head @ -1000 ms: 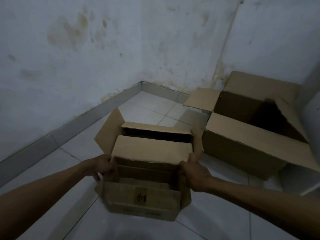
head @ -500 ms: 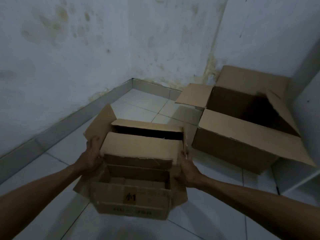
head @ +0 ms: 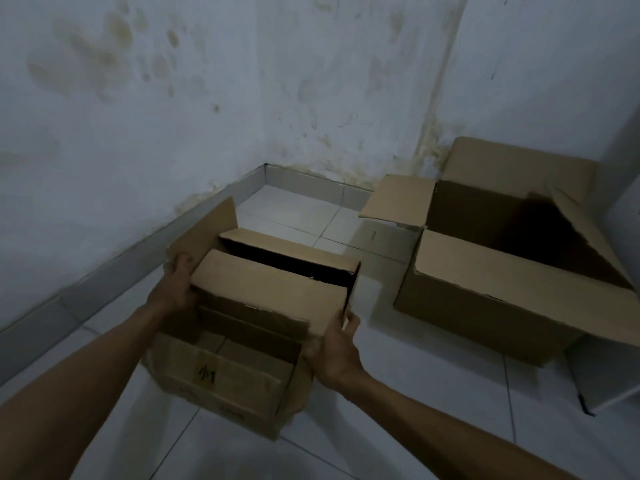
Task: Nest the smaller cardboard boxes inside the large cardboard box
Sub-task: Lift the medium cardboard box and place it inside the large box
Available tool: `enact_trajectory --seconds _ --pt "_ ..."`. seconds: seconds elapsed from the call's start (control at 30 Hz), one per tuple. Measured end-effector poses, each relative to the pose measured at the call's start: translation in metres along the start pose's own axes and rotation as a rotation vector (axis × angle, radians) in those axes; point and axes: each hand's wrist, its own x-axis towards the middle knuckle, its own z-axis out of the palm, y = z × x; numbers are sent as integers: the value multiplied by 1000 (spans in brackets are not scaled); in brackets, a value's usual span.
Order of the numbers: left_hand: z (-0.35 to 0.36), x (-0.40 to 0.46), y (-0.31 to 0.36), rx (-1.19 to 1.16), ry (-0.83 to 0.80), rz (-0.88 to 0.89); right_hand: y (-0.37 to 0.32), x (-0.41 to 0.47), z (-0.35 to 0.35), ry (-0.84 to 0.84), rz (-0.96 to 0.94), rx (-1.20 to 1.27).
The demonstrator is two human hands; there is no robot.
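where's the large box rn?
Head view, right side: the large cardboard box sits open on the tiled floor near the wall corner, right of the smaller box both hands hold.

- The smaller cardboard box point(head: 242, 344) is plain brown, with dark handwritten marks and a faint row of print on its near side.
- The large cardboard box point(head: 485, 292) is the same brown, its inside falling to near black in shadow.
- The wall point(head: 173, 116) is whitish with a blue cast, blotched with yellow-brown stains that thicken along the corner.
- The floor point(head: 433, 393) is pale whitish tile crossed by thin dark grout lines.
- The skirting point(head: 104, 271) is grey tile.
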Motion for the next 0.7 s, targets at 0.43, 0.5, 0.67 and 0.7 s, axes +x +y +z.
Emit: enact_trajectory --seconds 0.43,0.5,0.67,0.7 --pt "-29 43 32 230 776 198 -27 67 -94 235 -32 -562" --pt "-18 50 45 276 665 348 -32 83 -100 197 -62 -700" --pt "21 67 65 135 48 277 -48 114 -105 177 -262 -1330" --pt "27 70 65 181 14 272 -50 119 -104 148 -317 -1432"
